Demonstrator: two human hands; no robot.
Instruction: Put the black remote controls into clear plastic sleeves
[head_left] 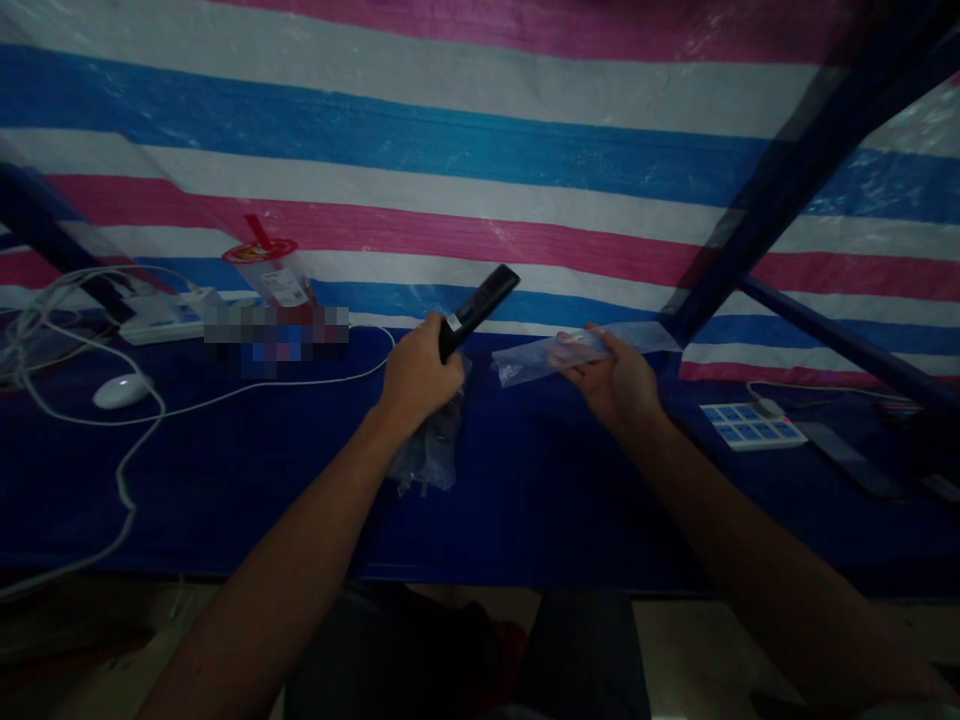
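My left hand (418,375) grips a slim black remote control (480,306), which points up and to the right. A crumpled clear plastic bag (427,455) hangs below that hand, against the dark blue table (525,490). My right hand (619,380) holds a flat clear plastic sleeve (547,355), which sticks out to the left toward the remote. The two hands are a short way apart above the table's middle.
A drink cup with a red lid and straw (268,270) stands at the back left beside a white power strip (169,312). A white mouse (120,391) and white cables (142,440) lie left. Another power strip (746,425) and a dark flat device (847,458) lie right. A blue frame bar (795,170) slants at right.
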